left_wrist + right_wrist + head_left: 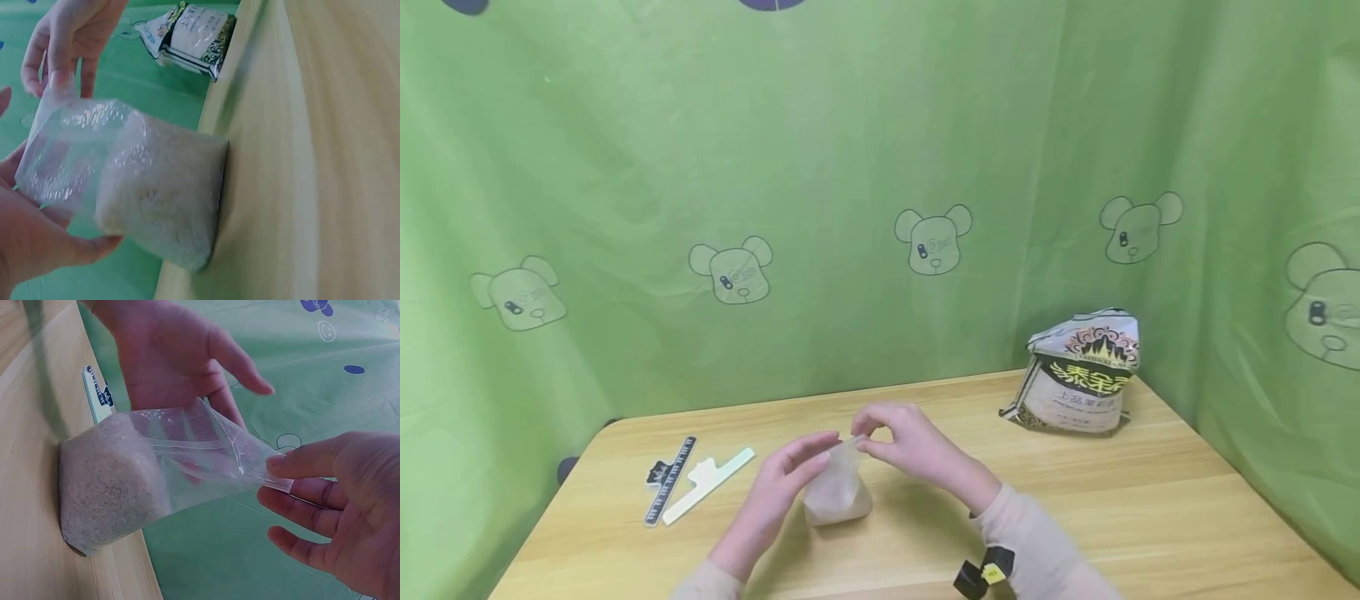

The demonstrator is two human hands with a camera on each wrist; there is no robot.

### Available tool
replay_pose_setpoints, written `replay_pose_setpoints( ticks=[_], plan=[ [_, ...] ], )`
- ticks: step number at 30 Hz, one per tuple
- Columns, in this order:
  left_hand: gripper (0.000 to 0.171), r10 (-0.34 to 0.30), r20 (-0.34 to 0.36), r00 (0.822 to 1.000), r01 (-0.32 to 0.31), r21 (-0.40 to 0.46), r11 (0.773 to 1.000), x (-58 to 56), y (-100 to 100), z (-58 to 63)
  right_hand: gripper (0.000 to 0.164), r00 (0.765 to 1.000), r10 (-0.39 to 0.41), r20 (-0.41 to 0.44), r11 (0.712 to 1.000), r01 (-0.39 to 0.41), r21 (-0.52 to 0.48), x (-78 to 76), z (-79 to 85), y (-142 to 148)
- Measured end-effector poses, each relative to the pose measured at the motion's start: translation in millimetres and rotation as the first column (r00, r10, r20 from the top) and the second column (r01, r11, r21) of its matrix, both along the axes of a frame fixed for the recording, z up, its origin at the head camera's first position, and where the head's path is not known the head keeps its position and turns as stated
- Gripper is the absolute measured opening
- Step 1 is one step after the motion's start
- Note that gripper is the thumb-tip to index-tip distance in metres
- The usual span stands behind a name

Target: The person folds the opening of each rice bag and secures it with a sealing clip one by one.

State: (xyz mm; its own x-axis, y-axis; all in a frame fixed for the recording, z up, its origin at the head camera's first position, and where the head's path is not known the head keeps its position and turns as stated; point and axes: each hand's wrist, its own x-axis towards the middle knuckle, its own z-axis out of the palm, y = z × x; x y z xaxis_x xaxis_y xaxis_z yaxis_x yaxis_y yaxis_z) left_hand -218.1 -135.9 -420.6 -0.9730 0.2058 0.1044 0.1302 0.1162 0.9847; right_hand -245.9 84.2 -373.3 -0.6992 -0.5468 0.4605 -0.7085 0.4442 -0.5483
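Note:
A clear plastic bag of rice (837, 498) stands upright on the table, its lower part filled with grains and its upper part loose. My right hand (910, 442) pinches one top corner of the bag between thumb and fingers, as the right wrist view also shows. On the bag's other side is my left hand (781, 477), fingers extended behind the plastic and thumb held away from them. In the left wrist view, the rice (165, 187) settles into a squarish block at the bottom, while the plastic above is stretched toward the right hand (69, 44).
Two long bag clips lie at the left of the wooden table (1150, 517): a black piano-key clip (670, 483) and a pale green-white clip (709, 485). A large printed rice sack (1078, 392) stands at the back right. Behind hangs a green curtain (850, 167).

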Motion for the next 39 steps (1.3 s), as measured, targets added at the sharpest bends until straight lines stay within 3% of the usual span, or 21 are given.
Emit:
replay_pose_setpoints(
  ticks=[7, 15, 22, 28, 33, 39],
  plan=[
    [0.032, 0.098, -0.043, 0.994, -0.099, -0.016, 0.995, -3.5, 13.5, 6.4, 0.011, 1.0, -0.013, 0.018, 1.0, 0.013, -0.005, 1.2, -0.2, -4.1],
    [0.023, 0.117, -0.155, 0.981, -0.124, -0.04, 0.991, -7.4, 20.6, 10.2, 0.011, 1.0, -0.019, 0.018, 1.0, 0.019, -0.003, 1.2, 1.8, -3.7],
    [0.013, 0.144, -0.301, 0.943, -0.181, -0.096, 0.979, -8.5, 26.0, 9.6, 0.01, 0.999, -0.024, 0.024, 1.0, 0.024, -0.001, 0.2, 2.4, -1.8],
    [0.007, 0.165, -0.353, 0.921, -0.216, -0.109, 0.97, -8.3, 27.7, 9.9, 0.01, 1.0, -0.018, 0.014, 1.0, 0.018, -0.001, -0.7, 1.8, -0.8],
    [0.005, 0.156, -0.367, 0.917, -0.227, -0.157, 0.961, -7.9, 24.8, 11.5, 0.01, 1.0, -0.012, 0.014, 1.0, 0.012, 0.005, -1.1, 0.6, -1.3],
    [0.006, 0.103, -0.39, 0.915, -0.21, -0.244, 0.947, -10.7, 17.2, 12.8, 0.01, 1.0, -0.01, 0.014, 1.0, 0.01, 0.006, -0.4, -0.5, -1.9]
  ],
)
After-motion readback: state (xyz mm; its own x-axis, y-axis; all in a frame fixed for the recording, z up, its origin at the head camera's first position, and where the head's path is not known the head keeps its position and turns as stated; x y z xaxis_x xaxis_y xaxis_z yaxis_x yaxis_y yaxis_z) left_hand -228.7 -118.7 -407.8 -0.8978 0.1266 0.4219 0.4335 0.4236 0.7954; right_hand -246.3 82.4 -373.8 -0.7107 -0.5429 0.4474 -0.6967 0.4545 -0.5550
